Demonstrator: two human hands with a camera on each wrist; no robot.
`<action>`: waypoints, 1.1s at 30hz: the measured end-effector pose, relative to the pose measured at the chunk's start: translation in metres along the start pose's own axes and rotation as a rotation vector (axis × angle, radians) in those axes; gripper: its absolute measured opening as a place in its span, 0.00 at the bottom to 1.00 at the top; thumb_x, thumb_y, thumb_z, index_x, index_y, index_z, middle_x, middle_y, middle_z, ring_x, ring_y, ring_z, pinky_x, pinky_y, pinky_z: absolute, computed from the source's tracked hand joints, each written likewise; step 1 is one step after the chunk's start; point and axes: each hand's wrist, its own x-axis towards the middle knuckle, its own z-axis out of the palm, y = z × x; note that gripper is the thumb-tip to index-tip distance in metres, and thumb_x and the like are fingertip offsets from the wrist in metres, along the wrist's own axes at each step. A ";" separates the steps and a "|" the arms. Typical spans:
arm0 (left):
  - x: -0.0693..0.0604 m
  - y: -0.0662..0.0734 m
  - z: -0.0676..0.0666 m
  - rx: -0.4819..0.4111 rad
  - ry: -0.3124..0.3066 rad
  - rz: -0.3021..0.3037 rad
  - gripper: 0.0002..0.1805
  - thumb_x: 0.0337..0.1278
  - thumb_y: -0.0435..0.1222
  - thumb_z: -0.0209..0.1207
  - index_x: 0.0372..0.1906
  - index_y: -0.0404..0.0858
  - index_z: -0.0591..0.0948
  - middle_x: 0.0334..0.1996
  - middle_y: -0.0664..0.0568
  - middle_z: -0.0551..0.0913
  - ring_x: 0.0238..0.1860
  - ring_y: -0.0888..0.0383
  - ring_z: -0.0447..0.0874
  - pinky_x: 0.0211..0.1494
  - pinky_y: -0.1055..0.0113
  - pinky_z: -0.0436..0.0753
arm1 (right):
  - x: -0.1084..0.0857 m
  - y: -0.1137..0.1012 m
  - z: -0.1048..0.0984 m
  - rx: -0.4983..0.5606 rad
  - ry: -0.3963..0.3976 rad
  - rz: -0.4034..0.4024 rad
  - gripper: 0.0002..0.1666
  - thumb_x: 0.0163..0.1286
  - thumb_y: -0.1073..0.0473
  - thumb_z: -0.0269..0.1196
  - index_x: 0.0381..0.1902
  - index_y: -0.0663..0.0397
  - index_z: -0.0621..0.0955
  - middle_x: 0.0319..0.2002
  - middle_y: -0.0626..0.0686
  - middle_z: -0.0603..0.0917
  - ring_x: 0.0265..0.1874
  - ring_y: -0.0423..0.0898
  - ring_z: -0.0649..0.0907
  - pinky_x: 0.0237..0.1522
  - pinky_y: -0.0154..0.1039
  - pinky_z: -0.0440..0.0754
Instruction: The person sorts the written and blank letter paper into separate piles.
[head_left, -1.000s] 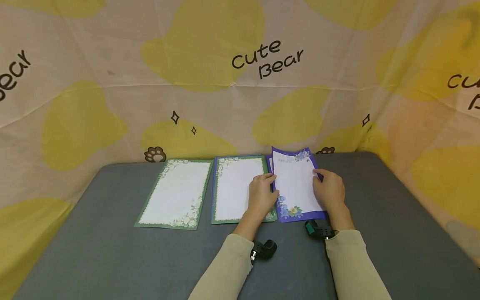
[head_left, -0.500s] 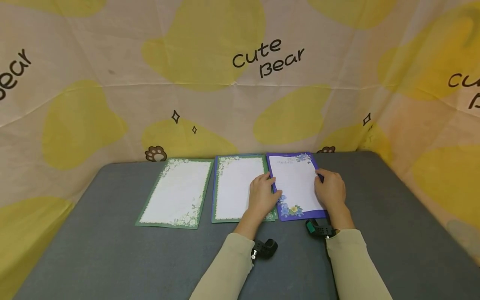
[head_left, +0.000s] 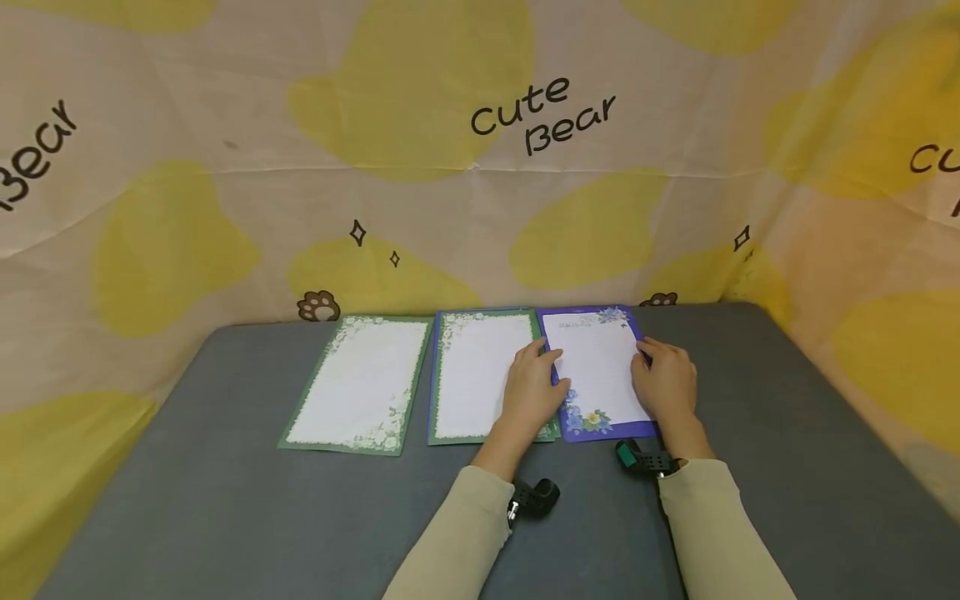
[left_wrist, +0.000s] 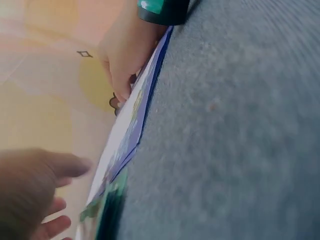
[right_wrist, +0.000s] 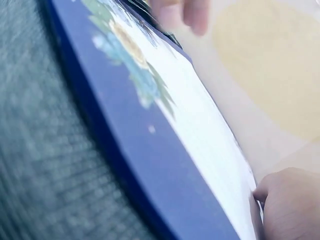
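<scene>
Purple sheet [head_left: 596,371] on table [head_left: 225,517]. Your right fingers [head_left: 660,347] pinch its right edge; your left fingers [head_left: 530,349], loosely spread, hide part of its left, contact unclear. Writing [head_left: 576,324] unreadable, head view only.

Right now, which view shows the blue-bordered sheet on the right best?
Head view: it shows the blue-bordered sheet nearly whole from above, with flower clusters at two corners. Left wrist has only a foreshortened strip. Right wrist gets a close-up of border, flowers and white page, partly out of frame.
</scene>
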 end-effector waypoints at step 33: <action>-0.024 -0.109 -0.094 -0.092 -0.053 -0.052 0.37 0.58 0.49 0.70 0.71 0.43 0.74 0.76 0.45 0.67 0.78 0.43 0.60 0.78 0.43 0.64 | 0.002 -0.004 -0.002 -0.030 -0.053 0.047 0.25 0.74 0.57 0.53 0.63 0.63 0.80 0.67 0.67 0.76 0.68 0.70 0.69 0.69 0.66 0.62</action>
